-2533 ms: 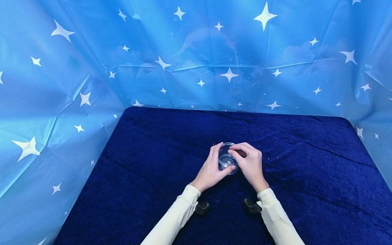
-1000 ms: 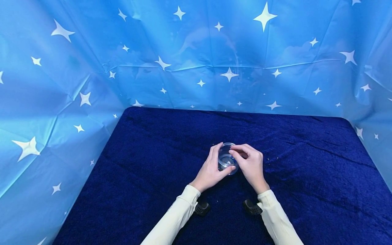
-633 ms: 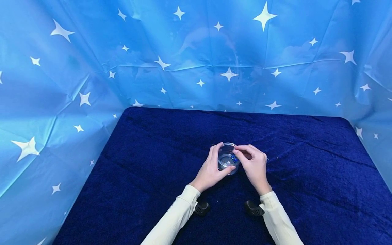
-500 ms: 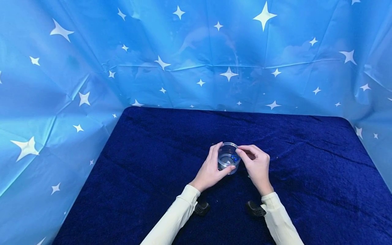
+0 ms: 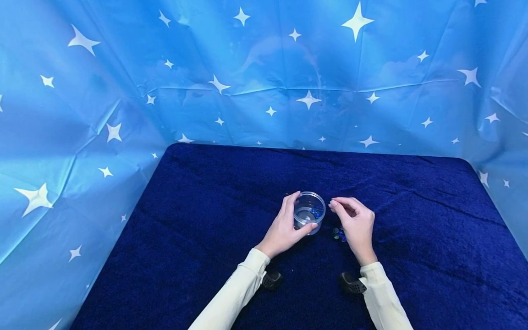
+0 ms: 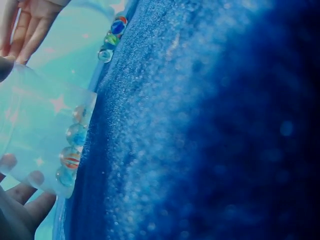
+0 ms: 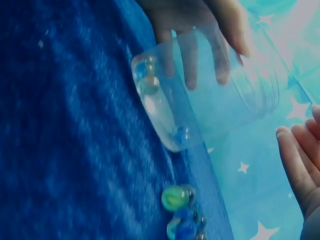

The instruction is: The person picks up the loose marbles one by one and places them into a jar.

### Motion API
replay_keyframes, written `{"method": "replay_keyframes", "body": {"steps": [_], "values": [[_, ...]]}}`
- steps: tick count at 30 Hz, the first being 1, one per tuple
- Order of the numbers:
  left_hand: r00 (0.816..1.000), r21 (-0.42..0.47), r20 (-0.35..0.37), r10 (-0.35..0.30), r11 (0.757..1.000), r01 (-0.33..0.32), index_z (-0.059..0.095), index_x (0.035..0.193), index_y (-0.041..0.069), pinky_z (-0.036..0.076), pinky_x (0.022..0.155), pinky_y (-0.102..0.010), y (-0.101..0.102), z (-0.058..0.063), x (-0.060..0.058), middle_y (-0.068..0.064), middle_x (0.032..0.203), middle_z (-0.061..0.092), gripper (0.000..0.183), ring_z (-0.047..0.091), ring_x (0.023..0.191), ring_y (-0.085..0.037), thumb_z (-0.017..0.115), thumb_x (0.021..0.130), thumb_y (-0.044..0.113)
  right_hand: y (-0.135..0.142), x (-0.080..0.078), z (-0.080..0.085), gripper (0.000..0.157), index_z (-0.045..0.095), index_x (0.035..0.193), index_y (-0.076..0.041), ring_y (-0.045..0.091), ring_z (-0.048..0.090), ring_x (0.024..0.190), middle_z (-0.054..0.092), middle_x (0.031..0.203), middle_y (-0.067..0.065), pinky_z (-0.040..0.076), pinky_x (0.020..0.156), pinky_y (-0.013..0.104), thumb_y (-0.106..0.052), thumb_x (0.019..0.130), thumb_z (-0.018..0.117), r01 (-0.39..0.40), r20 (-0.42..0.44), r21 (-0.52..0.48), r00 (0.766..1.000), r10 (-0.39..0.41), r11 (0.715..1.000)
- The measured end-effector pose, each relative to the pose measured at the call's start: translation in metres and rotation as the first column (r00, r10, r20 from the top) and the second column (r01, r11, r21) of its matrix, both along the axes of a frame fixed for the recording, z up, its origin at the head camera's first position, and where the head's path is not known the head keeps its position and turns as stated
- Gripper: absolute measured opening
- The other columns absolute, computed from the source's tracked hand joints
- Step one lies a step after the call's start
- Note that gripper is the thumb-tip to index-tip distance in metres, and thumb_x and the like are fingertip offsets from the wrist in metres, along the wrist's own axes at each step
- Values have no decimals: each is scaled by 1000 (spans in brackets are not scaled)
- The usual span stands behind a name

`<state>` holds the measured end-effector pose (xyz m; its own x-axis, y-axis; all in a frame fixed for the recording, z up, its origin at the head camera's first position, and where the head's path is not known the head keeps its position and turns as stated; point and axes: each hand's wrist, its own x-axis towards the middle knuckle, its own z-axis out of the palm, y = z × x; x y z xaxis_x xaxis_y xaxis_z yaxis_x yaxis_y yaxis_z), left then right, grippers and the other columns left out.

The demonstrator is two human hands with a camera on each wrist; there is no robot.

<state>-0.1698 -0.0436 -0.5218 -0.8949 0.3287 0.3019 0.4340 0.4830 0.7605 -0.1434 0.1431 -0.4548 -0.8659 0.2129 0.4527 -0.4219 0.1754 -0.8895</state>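
Note:
My left hand (image 5: 282,231) grips a clear plastic jar (image 5: 307,215) round its side, fingers on the far left and thumb at the near side. The jar stands upright and lidless on the cloth. Several glass marbles (image 7: 148,82) lie on its bottom, also visible through the wall in the left wrist view. Just right of the rim is my right hand (image 5: 355,224), apart from the jar, with thumb and forefinger close together. No marble shows between those fingers (image 7: 295,165). A cluster of glass marbles (image 5: 338,234), some blue and one greenish, sits on the cloth beneath that hand, partly covered by it.
Dark blue velvety cloth (image 5: 231,197) covers the table. Behind and to the sides hangs a blue backdrop (image 5: 264,68) with white stars. Black devices (image 5: 272,280) are worn at both wrists under pale sleeves (image 5: 231,293).
My right hand has drawn back from over the jar mouth to the right, uncovering the rim, the marbles inside and the outside cluster. The left hand and jar stay in place.

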Motion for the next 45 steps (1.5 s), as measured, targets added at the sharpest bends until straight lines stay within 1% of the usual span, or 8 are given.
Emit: {"method": "replay_keyframes", "body": {"steps": [5,13,20,25,34,40,41,45], "values": [[1000,-7,1,1,1000,-1,29,156,1,39,115,-47,0,0,0,-15,153,40,90,48,138,-35,80,90,35,10,2,-3,6,71,93,20,-1,70,73,70,86,34,54,69,12,16,88,70,16,48,-4,999,-15,1000],[1000,-3,10,2,1000,-2,28,157,3,40,113,-47,0,-1,0,-14,153,40,90,49,137,-35,79,90,37,23,7,-11,9,72,93,18,-4,67,74,72,89,31,51,70,10,16,85,74,51,98,72,993,-58,996],[1000,-2,18,1,1000,-1,28,157,3,41,113,-48,0,-1,0,-14,154,39,91,49,138,-34,79,90,37,41,-6,-53,6,80,92,4,-5,65,74,75,90,20,49,68,10,6,86,79,45,108,110,992,-57,993],[1000,3,12,1,1000,-1,29,157,3,41,113,-48,0,-2,0,-14,153,39,90,49,138,-34,79,90,37,44,-5,-57,6,80,91,2,-4,65,73,76,90,20,49,68,10,3,86,80,32,134,121,990,-48,992],[1000,1,14,0,1000,0,29,157,3,41,113,-47,0,0,0,-14,153,40,91,49,138,-34,80,90,36,48,-4,-62,7,78,89,6,-5,63,71,76,92,19,48,66,10,3,84,81,16,204,173,978,-52,985],[1000,0,11,5,1000,-5,30,156,2,41,112,-47,0,1,0,-14,153,41,90,50,137,-33,80,89,35,52,-5,-67,9,79,92,6,1,65,63,76,90,20,50,56,16,4,84,82,-30,272,155,962,-14,987],[1000,-2,12,6,1000,-6,30,156,2,41,113,-46,0,1,0,-14,153,41,90,50,137,-33,80,89,35,53,-6,-67,10,79,93,6,1,65,63,76,90,19,51,56,16,4,84,82,-40,282,161,960,-7,986],[1000,-3,20,5,1000,-5,30,156,2,41,113,-46,0,1,0,-14,153,40,90,50,138,-33,80,89,35,55,-6,-68,10,80,93,3,-4,66,73,77,94,17,51,66,12,3,83,83,-63,297,204,955,0,977]]}}
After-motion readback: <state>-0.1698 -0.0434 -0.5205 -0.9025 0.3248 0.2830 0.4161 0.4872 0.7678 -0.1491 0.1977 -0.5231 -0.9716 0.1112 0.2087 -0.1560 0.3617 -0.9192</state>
